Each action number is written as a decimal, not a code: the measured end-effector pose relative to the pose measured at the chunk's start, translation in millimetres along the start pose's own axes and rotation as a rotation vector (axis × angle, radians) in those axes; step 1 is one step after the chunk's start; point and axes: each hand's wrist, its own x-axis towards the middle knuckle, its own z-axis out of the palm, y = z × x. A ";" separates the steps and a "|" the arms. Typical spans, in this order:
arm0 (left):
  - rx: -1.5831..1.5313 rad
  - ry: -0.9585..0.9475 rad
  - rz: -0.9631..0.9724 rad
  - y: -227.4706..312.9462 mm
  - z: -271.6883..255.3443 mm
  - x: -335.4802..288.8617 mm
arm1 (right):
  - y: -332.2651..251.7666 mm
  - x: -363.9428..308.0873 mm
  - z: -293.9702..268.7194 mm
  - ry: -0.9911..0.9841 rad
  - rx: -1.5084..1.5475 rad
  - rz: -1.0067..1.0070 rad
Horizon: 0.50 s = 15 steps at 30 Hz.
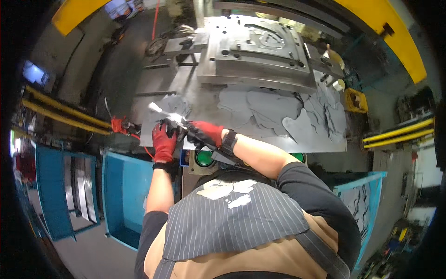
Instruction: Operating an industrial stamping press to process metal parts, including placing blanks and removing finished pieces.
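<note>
Both my hands wear red gloves with dark palms and meet at the left front of the metal press table. My right hand (pixel 207 133) is closed around a thin grey sheet-metal part (pixel 172 116), tilted and partly edge-on, with a bright glint. Against the near side of the same part, my left hand (pixel 164 141) has its fingers bent and touching it; its fingertips are partly hidden. Just behind the hands lies a small pile of grey sheet-metal pieces (pixel 178 101). To the right, many flat cut-out sheet-metal parts (pixel 265 109) overlap on the table.
A heavy steel die (pixel 258 69) stands at the back of the table (pixel 200 100). Green push buttons (pixel 204 158) sit at the front edge. Blue bins (pixel 121 181) flank me; the right one (pixel 357 188) holds metal pieces. Yellow bars (pixel 399 132) stand at both sides.
</note>
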 end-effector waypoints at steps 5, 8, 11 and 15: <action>-0.038 0.084 0.148 10.1 -1.5 -9.6 | 26.1 -23.2 -14.8 0.033 -0.021 -0.276; -0.604 0.071 0.155 36.1 12.7 -43.8 | 23.1 -62.4 -6.9 0.441 -0.576 -0.405; -1.480 -0.495 -0.054 7.5 61.4 -79.7 | 11.8 -84.3 9.5 0.557 -0.698 -0.332; -1.615 -0.779 0.013 156.9 -25.5 -69.2 | 18.0 -94.3 -10.0 0.712 -0.957 -0.783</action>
